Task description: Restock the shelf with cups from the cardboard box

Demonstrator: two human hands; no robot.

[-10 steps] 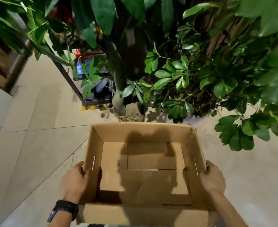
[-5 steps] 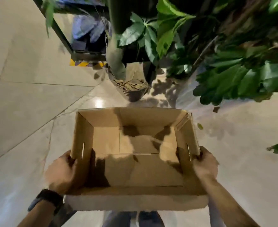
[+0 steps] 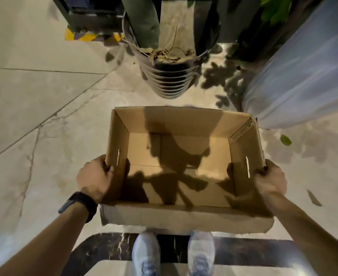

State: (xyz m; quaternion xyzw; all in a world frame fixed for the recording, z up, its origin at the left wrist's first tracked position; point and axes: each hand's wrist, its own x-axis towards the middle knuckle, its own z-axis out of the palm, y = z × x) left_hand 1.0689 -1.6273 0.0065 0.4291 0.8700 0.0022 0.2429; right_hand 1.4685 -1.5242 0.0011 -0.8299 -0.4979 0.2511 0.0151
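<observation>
An open brown cardboard box (image 3: pixel 184 120) hangs in front of me above the floor, its inside holding only shadows and no cups. My left hand (image 3: pixel 95 177) grips the box's left wall, fingers hooked at the handle slot; a black watch is on that wrist. My right hand (image 3: pixel 270 179) grips the right wall the same way. No shelf and no cups are in view.
A ribbed dark plant pot (image 3: pixel 167 76) with dry leaves stands on the floor just beyond the box. A large pale blue-grey planter (image 3: pixel 303 72) is at the right. A dark shelf base (image 3: pixel 92 18) with a yellow striped edge is far left. My shoes (image 3: pixel 146 253) stand on a dark marble strip.
The view has tilted down toward the floor and the box has moved lower, closer to the plant pot. Both hands keep the same grip. The foliage has left the view.
</observation>
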